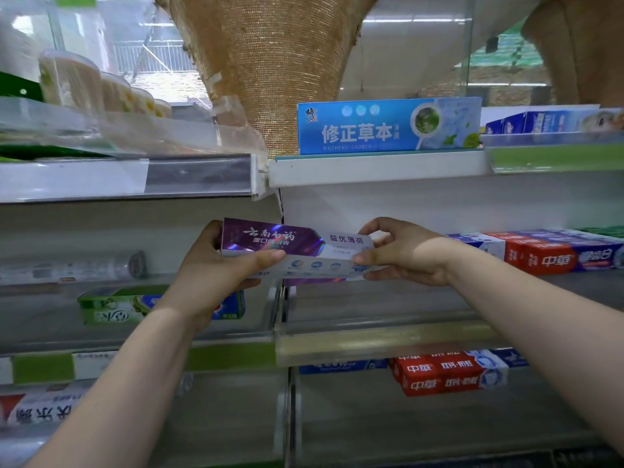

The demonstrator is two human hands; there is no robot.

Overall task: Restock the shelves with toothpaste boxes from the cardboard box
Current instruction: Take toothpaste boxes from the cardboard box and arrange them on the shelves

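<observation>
At the middle shelf [371, 319], where two bays meet, a purple toothpaste box [290, 246] is held lengthwise between both hands, its printed face turned toward the camera and slightly tilted. The left end is gripped by the left hand [216, 275], with the thumb laid along the lower front edge and the fingers wrapped behind. The right end is pinched by the right hand [405, 255], thumb below and fingers above. Whether the box already touches the shelf floor cannot be told. The cardboard box named in the task is not seen.

Red toothpaste boxes [547, 258] are stacked on the same shelf, well to the right, and a blue box [388, 126] is stood on the shelf above. A green box [111, 307] is seen lower left, partly hidden by the left wrist.

The carton is judged to be light and fairly stiff along its length, but thin-walled, so its broad faces could be dented by a hard squeeze. Its glossy foil print is likely to be slippery. A hold at the two ends, where the folded flaps stiffen the card, is judged soundest, with pressure kept modest and the box slid in flat.
</observation>
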